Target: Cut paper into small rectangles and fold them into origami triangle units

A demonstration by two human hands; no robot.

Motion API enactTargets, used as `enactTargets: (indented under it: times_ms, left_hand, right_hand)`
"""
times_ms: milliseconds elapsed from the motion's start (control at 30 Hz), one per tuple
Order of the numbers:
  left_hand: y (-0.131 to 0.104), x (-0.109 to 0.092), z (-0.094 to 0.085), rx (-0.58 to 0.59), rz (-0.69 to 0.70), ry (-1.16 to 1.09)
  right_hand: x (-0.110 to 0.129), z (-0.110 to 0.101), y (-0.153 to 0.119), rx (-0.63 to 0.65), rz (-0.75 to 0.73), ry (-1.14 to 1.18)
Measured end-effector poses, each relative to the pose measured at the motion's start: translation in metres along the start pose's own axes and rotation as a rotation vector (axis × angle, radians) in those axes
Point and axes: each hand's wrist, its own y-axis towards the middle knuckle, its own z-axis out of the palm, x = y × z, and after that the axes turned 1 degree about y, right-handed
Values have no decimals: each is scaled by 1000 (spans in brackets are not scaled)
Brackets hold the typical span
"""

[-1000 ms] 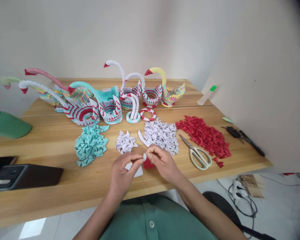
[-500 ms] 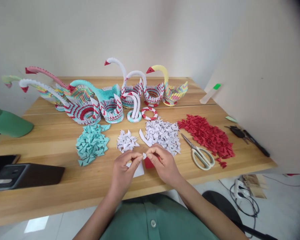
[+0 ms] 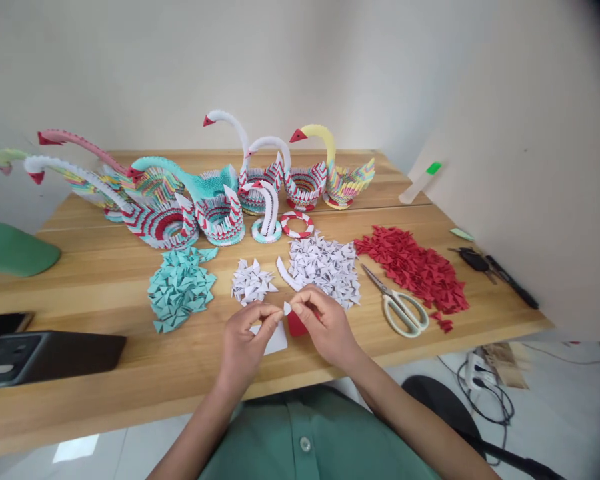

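Between my two hands is a small folded white paper piece (image 3: 287, 308), pinched at its edges. My left hand (image 3: 247, 337) grips it with thumb and forefinger, and my right hand (image 3: 325, 327) pinches its other side. Below them on the table lie a white paper sheet (image 3: 277, 340) and a red paper piece (image 3: 296, 325), both partly covered by my hands. Just beyond sit a small heap of white folded triangles (image 3: 253, 282), a larger white heap (image 3: 325, 267) and a curved white strip of joined pieces (image 3: 285, 273).
Turquoise triangles (image 3: 181, 287) lie to the left, red triangles (image 3: 413, 267) to the right beside scissors (image 3: 404, 310). Several paper swans, one of them yellow (image 3: 347, 180), stand behind with a red-and-white ring (image 3: 297, 225). A dark box-shaped device (image 3: 75, 357) and green bottle (image 3: 20, 250) occupy the left.
The view has shifted slightly. Both hands still pinch the small white piece, which now shows a more pointed, upright shape between the fingertips.
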Motion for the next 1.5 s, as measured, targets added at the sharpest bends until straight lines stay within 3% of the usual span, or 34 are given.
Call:
enactTargets:
  times_ms: [733, 1167, 1367, 1500]
  left_hand:
    - [-2, -1, -1, -12, -46, -42]
    - [-2, 0, 2, 9, 66, 163]
    - [-4, 3, 2, -46, 302, 349]
    - [-6, 9, 1, -65, 285, 326]
  right_hand:
    - [-2, 3, -2, -3, 40, 41]
    - [-7, 9, -2, -21, 88, 63]
    - [-9, 8, -1, 22, 233, 307]
    - [-15, 9, -2, 47, 325, 578]
